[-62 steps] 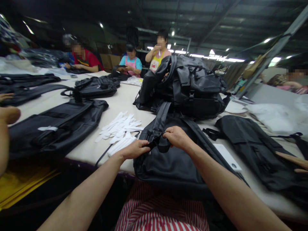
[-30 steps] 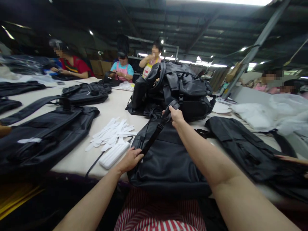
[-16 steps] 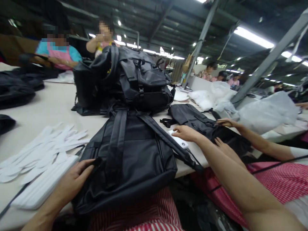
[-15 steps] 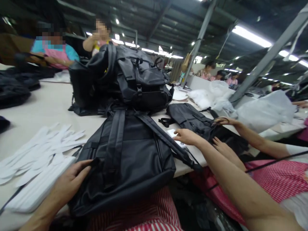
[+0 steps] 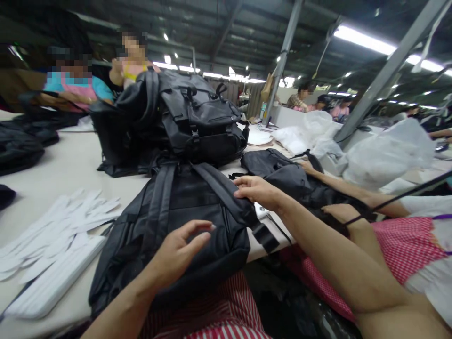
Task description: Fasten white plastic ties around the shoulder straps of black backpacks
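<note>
A black backpack [image 5: 197,212] lies flat on the pale table edge in front of me, its two shoulder straps facing up. My left hand [image 5: 180,249] hovers over its middle, thumb and forefinger apart, holding nothing. At the backpack's right side, my right hand [image 5: 259,190] has its fingers and thumb around the right shoulder strap [image 5: 219,188]. That strap's lower end, with a wide webbing piece [image 5: 264,238], hangs toward the table edge. Just beyond my right hand, a small white device [image 5: 261,210] with a cable is partly covered.
Behind stands a pile of black backpacks [image 5: 197,113]. White strips [image 5: 67,221] and a white stack [image 5: 52,282] lie at left. On the right, a co-worker's hands touch another black bag [image 5: 282,174]. Plastic bags [image 5: 391,150] sit farther right; people work across the table.
My left hand has left the backpack's left edge and moved right, over its middle. My right hand has moved left onto the right strap and closed on it. The co-worker's hands have shifted.
</note>
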Action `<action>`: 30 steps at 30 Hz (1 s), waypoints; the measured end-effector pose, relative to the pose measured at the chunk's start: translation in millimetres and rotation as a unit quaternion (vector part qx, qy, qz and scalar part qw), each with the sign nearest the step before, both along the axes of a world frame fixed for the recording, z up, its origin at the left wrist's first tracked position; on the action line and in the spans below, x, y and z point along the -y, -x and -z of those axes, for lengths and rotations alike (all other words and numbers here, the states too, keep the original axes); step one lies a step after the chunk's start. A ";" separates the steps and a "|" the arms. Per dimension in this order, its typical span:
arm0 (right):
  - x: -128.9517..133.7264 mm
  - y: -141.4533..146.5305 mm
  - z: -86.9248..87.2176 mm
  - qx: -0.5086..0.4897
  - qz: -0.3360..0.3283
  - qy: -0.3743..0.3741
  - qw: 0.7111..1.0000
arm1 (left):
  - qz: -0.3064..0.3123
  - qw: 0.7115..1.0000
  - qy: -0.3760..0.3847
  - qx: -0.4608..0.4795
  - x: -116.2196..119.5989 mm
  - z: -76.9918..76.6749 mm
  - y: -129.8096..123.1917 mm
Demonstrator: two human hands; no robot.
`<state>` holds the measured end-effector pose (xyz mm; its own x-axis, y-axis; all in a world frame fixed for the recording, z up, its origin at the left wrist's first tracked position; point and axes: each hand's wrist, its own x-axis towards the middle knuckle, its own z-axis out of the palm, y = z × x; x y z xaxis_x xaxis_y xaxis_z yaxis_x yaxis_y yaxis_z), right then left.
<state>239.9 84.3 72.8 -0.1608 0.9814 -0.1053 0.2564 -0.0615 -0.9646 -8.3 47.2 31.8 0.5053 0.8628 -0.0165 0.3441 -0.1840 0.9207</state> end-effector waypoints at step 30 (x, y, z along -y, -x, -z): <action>-1.1 105.4 -20.4 0.450 -0.151 -0.476 0.741 | -0.208 0.909 0.194 0.305 -44.9 -13.7 -1.7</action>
